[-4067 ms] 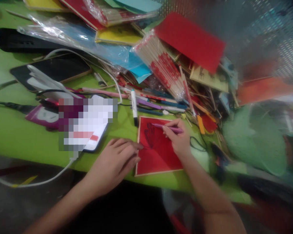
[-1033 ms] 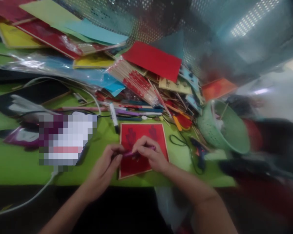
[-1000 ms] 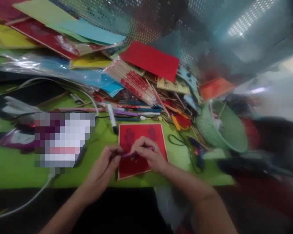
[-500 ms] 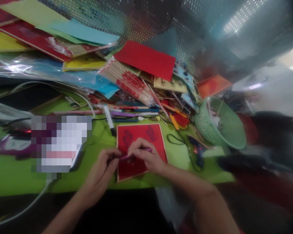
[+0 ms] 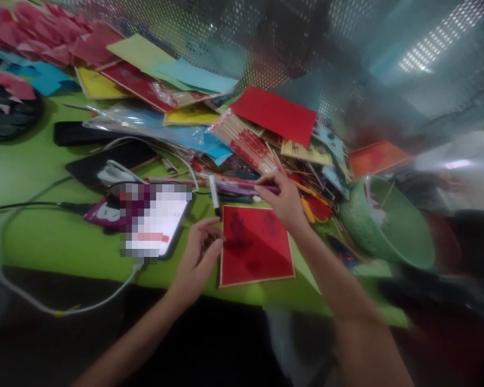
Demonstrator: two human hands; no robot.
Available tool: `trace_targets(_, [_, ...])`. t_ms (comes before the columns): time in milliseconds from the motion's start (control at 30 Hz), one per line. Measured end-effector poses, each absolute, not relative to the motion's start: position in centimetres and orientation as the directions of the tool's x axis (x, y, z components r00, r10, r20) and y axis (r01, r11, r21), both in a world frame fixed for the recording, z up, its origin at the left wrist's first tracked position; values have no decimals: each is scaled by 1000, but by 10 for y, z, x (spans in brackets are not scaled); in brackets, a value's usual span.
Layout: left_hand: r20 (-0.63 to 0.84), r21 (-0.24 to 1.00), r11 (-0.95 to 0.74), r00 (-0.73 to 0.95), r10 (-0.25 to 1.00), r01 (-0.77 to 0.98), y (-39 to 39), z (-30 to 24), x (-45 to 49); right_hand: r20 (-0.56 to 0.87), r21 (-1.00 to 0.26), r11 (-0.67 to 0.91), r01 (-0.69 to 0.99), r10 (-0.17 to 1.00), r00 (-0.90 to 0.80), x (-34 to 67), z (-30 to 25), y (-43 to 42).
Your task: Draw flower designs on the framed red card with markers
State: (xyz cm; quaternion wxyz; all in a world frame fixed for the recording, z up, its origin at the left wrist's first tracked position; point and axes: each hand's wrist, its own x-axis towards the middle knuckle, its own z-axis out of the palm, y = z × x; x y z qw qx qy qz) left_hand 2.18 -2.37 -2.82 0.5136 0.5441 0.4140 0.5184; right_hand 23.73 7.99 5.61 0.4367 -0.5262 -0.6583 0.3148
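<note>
A square red board (image 5: 258, 252) with a pale edge and dark floral marks lies flat on the green tabletop. Beyond its top edge, my right hand (image 5: 284, 201) is closed in a pinch on a slim purple pen (image 5: 272, 189), over a row of pens. My left hand (image 5: 199, 252) hovers at the board's left edge, fingers loosely curled and apart, holding nothing. Just past its fingertips lies a white marker with a black cap (image 5: 213, 194). A lilac pen (image 5: 234, 187) rests among the others.
Coloured paper sheets (image 5: 274, 114) and bundled sticks (image 5: 246, 142) are heaped behind. A green plastic basket (image 5: 403, 226) stands right. At left are a phone (image 5: 176, 215) with a blurred-out screen, a white cable (image 5: 105, 301) and a black tray (image 5: 8, 115).
My right hand has moved up and away from my left hand, carrying the purple pen to the pen row. My left hand has let go of it. The view has swung left.
</note>
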Motion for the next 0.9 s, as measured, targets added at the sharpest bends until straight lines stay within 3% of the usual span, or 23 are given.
trace_targets(133, [129,991,-121,140,982,-65,-23,-28,20,364,-744,370,556,923,-127,227,45,123])
trace_targets(267, [118,992,-108,156,981,-71,-23,-28,17,416,-459,394,796,887,-200,245,49,121])
trace_targets(400, [108,992,-96,166,980,-79,-21,-28,18,189,-224,276,935,953,-236,277,53,100])
trace_targets(533, [101,993,-89,159,982,-81,-21,-26,20,64,-26,276,961,960,-274,292,42,92])
trace_targets(767, [107,993,-100,135,985,-63,-21,-23,19,111,56,325,944,938,-329,295,35,96])
trace_targets(900, [133,991,-131,112,985,-26,-19,-20,19,201,-19,327,945,927,-317,294,53,78])
